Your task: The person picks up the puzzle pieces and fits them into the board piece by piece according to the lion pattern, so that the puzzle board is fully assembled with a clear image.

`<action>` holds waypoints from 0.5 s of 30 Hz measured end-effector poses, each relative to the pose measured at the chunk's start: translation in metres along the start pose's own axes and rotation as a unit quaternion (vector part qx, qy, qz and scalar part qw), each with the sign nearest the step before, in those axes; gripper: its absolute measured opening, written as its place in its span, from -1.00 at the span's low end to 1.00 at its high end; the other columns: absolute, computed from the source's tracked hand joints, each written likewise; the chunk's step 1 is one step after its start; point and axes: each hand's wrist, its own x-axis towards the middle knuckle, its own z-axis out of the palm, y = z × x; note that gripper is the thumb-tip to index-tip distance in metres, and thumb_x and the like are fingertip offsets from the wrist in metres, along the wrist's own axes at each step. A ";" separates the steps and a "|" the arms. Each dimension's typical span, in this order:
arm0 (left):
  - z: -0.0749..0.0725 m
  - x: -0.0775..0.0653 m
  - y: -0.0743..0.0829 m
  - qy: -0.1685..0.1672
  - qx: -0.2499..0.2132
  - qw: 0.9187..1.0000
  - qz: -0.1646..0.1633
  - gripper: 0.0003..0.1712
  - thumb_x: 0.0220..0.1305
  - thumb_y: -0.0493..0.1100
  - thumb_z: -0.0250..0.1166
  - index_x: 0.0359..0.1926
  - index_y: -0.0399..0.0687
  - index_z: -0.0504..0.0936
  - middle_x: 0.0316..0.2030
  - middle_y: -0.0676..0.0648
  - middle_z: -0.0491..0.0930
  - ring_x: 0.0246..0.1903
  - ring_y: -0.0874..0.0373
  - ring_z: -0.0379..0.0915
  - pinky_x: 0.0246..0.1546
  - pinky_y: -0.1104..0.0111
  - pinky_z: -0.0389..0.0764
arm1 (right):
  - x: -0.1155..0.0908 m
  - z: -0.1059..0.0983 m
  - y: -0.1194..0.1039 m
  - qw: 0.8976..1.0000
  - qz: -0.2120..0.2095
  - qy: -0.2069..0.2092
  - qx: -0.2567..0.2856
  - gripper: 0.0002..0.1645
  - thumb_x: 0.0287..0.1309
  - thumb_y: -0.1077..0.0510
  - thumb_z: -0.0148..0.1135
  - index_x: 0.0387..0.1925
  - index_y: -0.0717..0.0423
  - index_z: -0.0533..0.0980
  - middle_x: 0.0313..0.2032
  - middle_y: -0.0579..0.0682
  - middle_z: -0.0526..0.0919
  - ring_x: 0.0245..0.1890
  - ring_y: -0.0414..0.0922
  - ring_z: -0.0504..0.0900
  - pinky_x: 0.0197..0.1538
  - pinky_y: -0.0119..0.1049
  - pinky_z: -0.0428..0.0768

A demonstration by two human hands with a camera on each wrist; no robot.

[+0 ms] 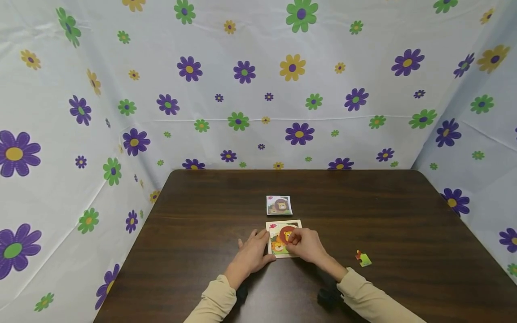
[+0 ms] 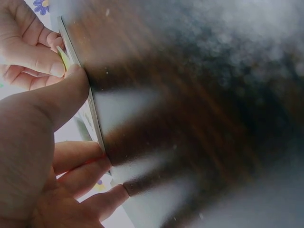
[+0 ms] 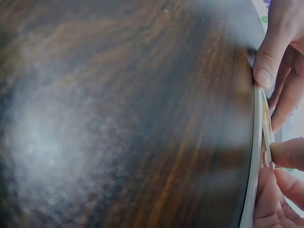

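Note:
A wooden jigsaw tray [image 1: 269,256] with a lion picture lies flat on the table. Along its left side rests my left hand [image 1: 251,254], fingers extended to the edge and thumb at the near left corner. Over the tray's lower right part, my right hand [image 1: 308,245] pinches a puzzle piece between thumb and fingers. In the left wrist view a green-yellow bit of that piece [image 2: 63,58] shows at the fingertips. Seen edge-on in the right wrist view, the piece [image 3: 266,126] stands tilted against the tray; the fingers hide most of it.
A loose green puzzle piece [image 1: 365,259] with a red-brown part lies to the right of my right hand. Beyond the tray is a small picture card [image 1: 279,205] of the same lion. The dark wooden table [image 1: 202,197] ends at flowered cloth walls [image 1: 258,85].

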 end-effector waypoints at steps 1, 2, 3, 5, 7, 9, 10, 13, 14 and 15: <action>0.000 0.000 0.000 0.001 0.000 1.000 0.000 -0.29 0.11 0.11 0.41 0.20 -0.15 0.46 0.23 -0.12 0.42 0.26 -0.22 0.24 -0.07 -0.44 0.22 | 0.000 0.000 0.000 1.000 0.002 0.000 0.002 -0.78 -0.22 0.24 0.50 -0.59 0.11 0.55 -0.66 -0.17 0.49 -0.63 -0.29 0.38 -0.54 -0.43 0.38; 0.000 0.001 0.000 0.002 -0.001 1.000 0.000 -0.29 0.11 0.11 0.41 0.20 -0.15 0.46 0.23 -0.12 0.42 0.26 -0.22 0.24 -0.07 -0.44 0.23 | 0.000 0.000 0.000 1.000 0.005 0.001 0.001 -0.78 -0.22 0.24 0.50 -0.59 0.11 0.54 -0.66 -0.17 0.49 -0.64 -0.28 0.38 -0.54 -0.43 0.37; 0.000 0.001 0.000 0.003 -0.001 1.000 0.000 -0.29 0.10 0.10 0.41 0.19 -0.15 0.46 0.22 -0.12 0.42 0.26 -0.22 0.25 -0.07 -0.44 0.23 | 0.000 0.001 0.000 1.000 0.007 0.001 0.001 -0.78 -0.22 0.24 0.50 -0.60 0.12 0.54 -0.67 -0.17 0.48 -0.64 -0.28 0.37 -0.55 -0.43 0.37; 0.000 0.001 0.001 0.003 0.002 1.000 -0.001 -0.29 0.10 0.10 0.41 0.19 -0.15 0.46 0.22 -0.12 0.42 0.26 -0.22 0.25 -0.06 -0.44 0.23 | 0.001 0.001 0.000 1.000 0.016 0.000 -0.001 -0.77 -0.23 0.23 0.52 -0.59 0.12 0.54 -0.67 -0.17 0.46 -0.64 -0.28 0.36 -0.55 -0.44 0.35; 0.000 0.001 0.002 0.000 0.002 1.000 -0.002 -0.28 0.10 0.10 0.41 0.20 -0.15 0.46 0.23 -0.13 0.42 0.26 -0.22 0.24 -0.06 -0.44 0.23 | 0.001 0.002 -0.001 1.000 0.030 -0.001 -0.005 -0.74 -0.24 0.22 0.55 -0.57 0.12 0.54 -0.68 -0.18 0.43 -0.65 -0.26 0.34 -0.55 -0.43 0.31; -0.001 0.000 0.002 -0.003 0.003 1.000 -0.002 -0.28 0.11 0.11 0.41 0.21 -0.15 0.45 0.24 -0.13 0.41 0.27 -0.22 0.24 -0.06 -0.44 0.23 | 0.001 0.002 -0.001 0.999 0.043 -0.003 -0.008 -0.70 -0.27 0.21 0.57 -0.55 0.13 0.54 -0.69 -0.17 0.39 -0.65 -0.25 0.32 -0.56 -0.42 0.27; -0.001 0.000 0.002 -0.005 0.001 1.000 -0.003 -0.28 0.11 0.11 0.40 0.22 -0.15 0.45 0.24 -0.13 0.41 0.27 -0.22 0.23 -0.05 -0.44 0.22 | 0.001 0.002 -0.001 0.999 0.050 -0.005 -0.010 -0.68 -0.28 0.20 0.58 -0.54 0.13 0.53 -0.70 -0.16 0.38 -0.65 -0.24 0.31 -0.56 -0.41 0.25; -0.001 -0.001 0.002 -0.005 0.000 1.000 -0.003 -0.28 0.12 0.11 0.40 0.22 -0.14 0.45 0.24 -0.12 0.41 0.27 -0.23 0.23 -0.06 -0.44 0.21 | 0.002 0.002 -0.003 0.998 0.059 -0.008 -0.012 -0.65 -0.31 0.19 0.60 -0.52 0.13 0.52 -0.70 -0.15 0.36 -0.66 -0.23 0.30 -0.56 -0.40 0.22; -0.001 -0.001 0.002 -0.005 0.001 1.000 -0.003 -0.29 0.12 0.10 0.40 0.22 -0.14 0.45 0.24 -0.12 0.41 0.27 -0.22 0.22 -0.06 -0.45 0.21 | 0.003 0.002 -0.003 0.998 0.058 -0.010 -0.012 -0.64 -0.32 0.19 0.60 -0.52 0.14 0.52 -0.70 -0.15 0.36 -0.66 -0.23 0.30 -0.56 -0.40 0.23; -0.001 -0.001 0.001 -0.004 0.001 1.000 -0.003 -0.29 0.12 0.10 0.40 0.21 -0.14 0.45 0.24 -0.12 0.41 0.27 -0.22 0.22 -0.06 -0.45 0.21 | 0.004 0.001 -0.003 0.998 0.055 -0.013 -0.013 -0.64 -0.32 0.19 0.60 -0.52 0.14 0.52 -0.70 -0.14 0.37 -0.66 -0.23 0.31 -0.55 -0.39 0.24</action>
